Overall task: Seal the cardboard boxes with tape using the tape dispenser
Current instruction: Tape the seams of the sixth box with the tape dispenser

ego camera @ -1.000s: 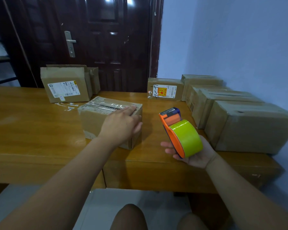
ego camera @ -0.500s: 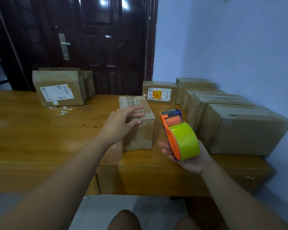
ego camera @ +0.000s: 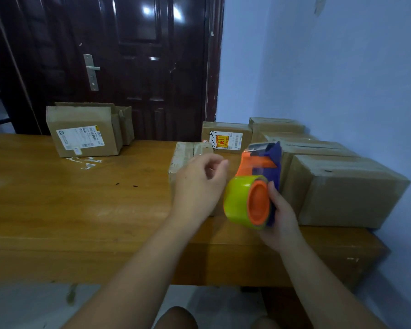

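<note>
The tape dispenser (ego camera: pixel 259 176) was in the air over the right part of the table (ego camera: pixel 57 198), grasped by the right hand (ego camera: pixel 282 217) with the fingers around its dark blue back. Its body was orange plastic with a round orange hub, and it carried a glossy yellow-green tape roll (ego camera: pixel 235 203). The left hand (ego camera: pixel 199 186) hovered just beside the roll, its fingers loosely curled and holding nothing.

Behind this hand a small cardboard box (ego camera: pixel 185 153) stood on the table, partly hidden, with clear tape on top. At the right, a big box (ego camera: pixel 347 193) of plain brown cardboard stood first in a row of boxes along the blue wall (ego camera: pixel 342 67). Further back was a box with a yellow and red label (ego camera: pixel 226 136), and far left a box with a white label (ego camera: pixel 83 134). All the boxes looked closed, so what was inside could not be seen. Near the white-label box, tape scraps (ego camera: pixel 86 161) lay on the smooth, shiny wood.
</note>
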`<action>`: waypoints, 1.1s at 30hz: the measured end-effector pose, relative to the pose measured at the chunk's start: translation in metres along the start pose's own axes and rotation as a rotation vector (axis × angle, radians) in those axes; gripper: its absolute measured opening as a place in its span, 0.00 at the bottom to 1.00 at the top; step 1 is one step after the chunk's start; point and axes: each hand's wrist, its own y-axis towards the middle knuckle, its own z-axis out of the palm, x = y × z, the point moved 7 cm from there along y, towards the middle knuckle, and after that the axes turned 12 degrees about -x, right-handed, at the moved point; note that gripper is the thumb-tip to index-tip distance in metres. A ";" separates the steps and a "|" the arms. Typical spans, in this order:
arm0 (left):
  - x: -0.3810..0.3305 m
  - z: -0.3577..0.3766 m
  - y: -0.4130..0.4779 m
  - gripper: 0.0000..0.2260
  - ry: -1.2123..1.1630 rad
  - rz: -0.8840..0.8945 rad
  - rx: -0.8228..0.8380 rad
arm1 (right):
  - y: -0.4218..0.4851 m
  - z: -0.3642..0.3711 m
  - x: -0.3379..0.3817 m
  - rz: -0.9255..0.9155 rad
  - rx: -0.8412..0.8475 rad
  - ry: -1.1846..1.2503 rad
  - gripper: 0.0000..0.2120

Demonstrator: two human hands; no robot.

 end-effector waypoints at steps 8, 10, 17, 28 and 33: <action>-0.007 0.029 -0.010 0.22 -0.011 -0.244 0.114 | -0.028 0.014 0.053 -0.614 -0.120 -0.569 0.31; -0.005 0.031 -0.014 0.07 -0.117 -0.307 0.105 | -0.037 0.018 0.058 -0.683 -0.140 -0.686 0.30; 0.016 0.014 -0.018 0.07 -0.437 -0.506 -0.102 | -0.053 0.038 0.064 -0.838 -0.133 -0.992 0.35; 0.035 -0.016 -0.008 0.05 -0.470 -0.605 -0.141 | -0.048 0.068 0.085 -0.931 0.036 -1.213 0.35; 0.040 -0.023 -0.001 0.08 -0.466 -0.623 -0.138 | -0.047 0.076 0.094 -0.859 0.115 -1.052 0.29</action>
